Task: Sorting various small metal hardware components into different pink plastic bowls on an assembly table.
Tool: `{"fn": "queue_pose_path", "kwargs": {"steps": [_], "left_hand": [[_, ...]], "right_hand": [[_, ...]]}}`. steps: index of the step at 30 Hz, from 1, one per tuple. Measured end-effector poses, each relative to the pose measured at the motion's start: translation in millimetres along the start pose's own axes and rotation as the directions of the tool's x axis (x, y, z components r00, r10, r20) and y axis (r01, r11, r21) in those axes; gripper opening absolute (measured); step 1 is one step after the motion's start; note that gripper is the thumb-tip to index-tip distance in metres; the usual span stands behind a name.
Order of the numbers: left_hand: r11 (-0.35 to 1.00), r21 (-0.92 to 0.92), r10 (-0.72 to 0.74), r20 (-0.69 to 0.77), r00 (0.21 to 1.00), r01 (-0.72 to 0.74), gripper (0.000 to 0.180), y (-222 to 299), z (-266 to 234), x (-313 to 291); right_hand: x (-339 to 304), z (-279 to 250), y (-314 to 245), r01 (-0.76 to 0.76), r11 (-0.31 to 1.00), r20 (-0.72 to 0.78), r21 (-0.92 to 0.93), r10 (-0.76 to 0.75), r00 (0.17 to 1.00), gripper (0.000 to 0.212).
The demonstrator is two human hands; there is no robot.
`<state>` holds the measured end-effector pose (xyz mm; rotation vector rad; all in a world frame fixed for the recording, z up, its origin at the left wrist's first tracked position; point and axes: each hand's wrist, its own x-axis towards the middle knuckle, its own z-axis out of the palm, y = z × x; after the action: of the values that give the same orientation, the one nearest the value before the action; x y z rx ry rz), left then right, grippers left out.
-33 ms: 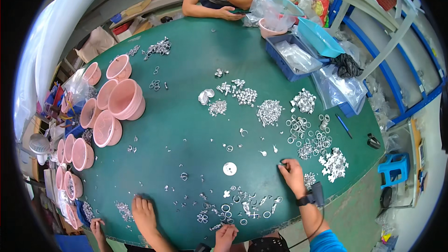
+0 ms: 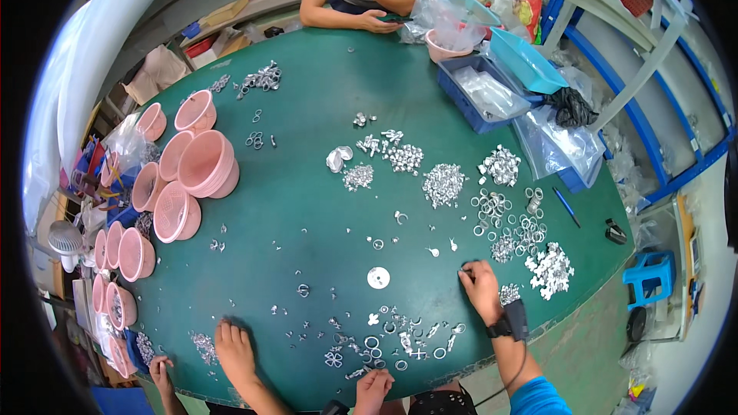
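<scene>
My right hand point(image 2: 482, 290) rests over the green table point(image 2: 323, 207), with a dark band at the wrist. Its thumb and forefinger are pinched at a small dark piece too tiny to name. Beside it lies a pile of small silver parts point(image 2: 510, 294). At the table's near edge my left hand point(image 2: 373, 389) is curled, and what its fingers hold, if anything, is hidden. Just beyond it spread loose silver rings point(image 2: 373, 343), a flower-shaped piece point(image 2: 333, 359) and a cross-shaped piece point(image 2: 417, 353). A white disc point(image 2: 378, 278) lies between my hands, farther in.
Piles of silver parts point(image 2: 444, 186) and rings point(image 2: 530, 234) cover the right side, near a blue pen point(image 2: 567, 207). Pink baskets point(image 2: 207, 165) line the left; bins point(image 2: 480, 100) stand back right. A co-worker's hand point(image 2: 236, 350) is at left; another person point(image 2: 361, 0) sits opposite.
My right hand has shifted very slightly, its fingertips a touch lower. The co-worker's hand at the left has moved a little to the left. The loose parts look unchanged.
</scene>
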<state>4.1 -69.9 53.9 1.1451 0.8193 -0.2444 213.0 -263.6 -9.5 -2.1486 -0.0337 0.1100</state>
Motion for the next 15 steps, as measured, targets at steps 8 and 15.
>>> {"fn": "queue_pose_path", "kwargs": {"steps": [8, 15], "left_hand": [[0.987, 0.102, -0.144, 0.217, 0.965, 0.124, 0.016, -16.2, 29.9, -1.5], [0.975, 0.222, -0.037, 0.303, 0.952, -0.033, 0.02, -20.9, 39.9, -12.4]], "right_hand": [[-12.3, -24.1, -24.2, -0.4, 0.31, 0.384, 0.863, 0.111, 0.916, 0.002], [-33.5, 12.2, -44.4, -0.45, 0.33, 0.486, 0.83, -0.029, 0.874, 0.007]]}}
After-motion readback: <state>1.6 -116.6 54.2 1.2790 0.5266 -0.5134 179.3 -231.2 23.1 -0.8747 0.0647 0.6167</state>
